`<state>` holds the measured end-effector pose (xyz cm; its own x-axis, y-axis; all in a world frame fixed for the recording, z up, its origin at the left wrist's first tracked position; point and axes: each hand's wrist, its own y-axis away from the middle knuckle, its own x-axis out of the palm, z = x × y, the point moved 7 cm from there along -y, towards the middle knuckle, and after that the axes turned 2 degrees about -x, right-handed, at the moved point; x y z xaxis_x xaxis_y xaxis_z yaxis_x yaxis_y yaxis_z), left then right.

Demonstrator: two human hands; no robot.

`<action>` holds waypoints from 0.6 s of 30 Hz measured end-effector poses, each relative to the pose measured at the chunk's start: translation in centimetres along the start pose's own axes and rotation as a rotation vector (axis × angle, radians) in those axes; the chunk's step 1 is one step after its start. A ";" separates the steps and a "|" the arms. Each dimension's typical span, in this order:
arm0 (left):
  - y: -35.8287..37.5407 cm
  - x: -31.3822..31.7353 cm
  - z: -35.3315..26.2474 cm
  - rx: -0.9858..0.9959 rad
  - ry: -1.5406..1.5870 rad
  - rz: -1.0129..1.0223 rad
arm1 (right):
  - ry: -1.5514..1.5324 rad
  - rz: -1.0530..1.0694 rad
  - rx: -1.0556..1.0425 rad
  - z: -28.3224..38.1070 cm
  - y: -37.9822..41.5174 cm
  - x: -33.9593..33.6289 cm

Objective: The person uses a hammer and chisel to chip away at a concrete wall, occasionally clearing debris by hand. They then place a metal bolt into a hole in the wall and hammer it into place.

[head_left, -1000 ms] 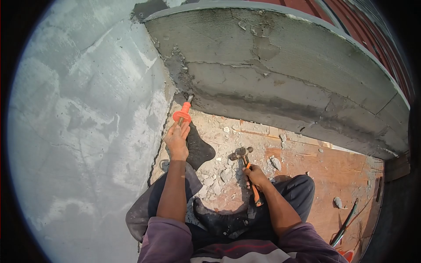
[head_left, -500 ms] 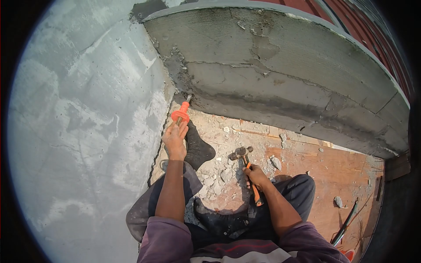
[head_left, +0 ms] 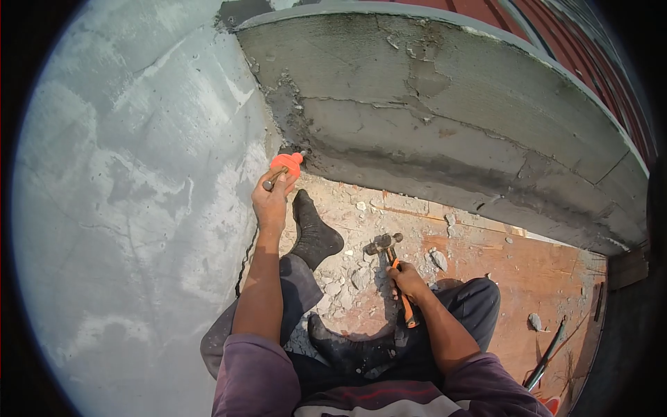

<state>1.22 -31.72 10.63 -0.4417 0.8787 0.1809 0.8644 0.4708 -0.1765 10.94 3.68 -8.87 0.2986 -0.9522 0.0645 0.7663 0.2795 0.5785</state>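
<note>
My left hand is closed around the shaft of a chisel with an orange hand guard. The chisel's tip reaches into the dark, chipped corner where the grey wall meets the smooth plastered surface. Its struck end sticks out by my fingers. Low over the rubble, my right hand grips a hammer with an orange and black handle. The hammer's metal head points up and left, away from the chisel.
Broken concrete pieces and dust lie on the wooden board between my legs. My dark-socked foot rests just below the chisel. A black rod lies at the lower right. Red corrugated sheeting is beyond the wall.
My left hand has moved slightly up and left and tilted the chisel, so its struck end now shows toward me. My right hand and the hammer stay nearly still.
</note>
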 end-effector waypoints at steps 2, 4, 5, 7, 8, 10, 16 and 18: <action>-1.0 -0.5 0.1 0.036 -0.060 0.039 | 0.138 -0.073 -0.140 -0.7 -0.8 -0.6; -1.6 -1.4 0.5 0.065 -0.152 0.051 | 0.390 -0.201 -0.397 1.0 -0.3 0.2; -2.0 -1.8 0.8 0.082 -0.200 0.055 | 0.566 -0.261 -0.532 1.8 0.4 0.5; -2.3 -2.8 1.4 0.239 -0.282 0.031 | 0.622 -0.189 -0.439 8.5 5.6 3.6; -2.2 -3.0 1.4 0.316 -0.321 0.020 | 0.648 -0.155 -0.391 10.9 7.5 5.0; -1.7 -2.6 1.3 0.363 -0.307 -0.005 | 0.716 -0.179 -0.731 14.3 9.8 7.7; -1.1 -1.7 0.4 0.421 -0.364 -0.021 | 0.879 -0.089 -1.250 23.3 13.1 15.4; -1.2 -1.5 0.4 0.445 -0.344 -0.015 | 0.873 -0.079 -1.363 24.6 14.2 17.4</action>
<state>0.80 -33.58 10.22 -0.5703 0.8117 -0.1260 0.7055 0.4054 -0.5813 13.05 -11.96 20.48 0.0870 -0.7454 -0.6609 0.5613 0.5848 -0.5857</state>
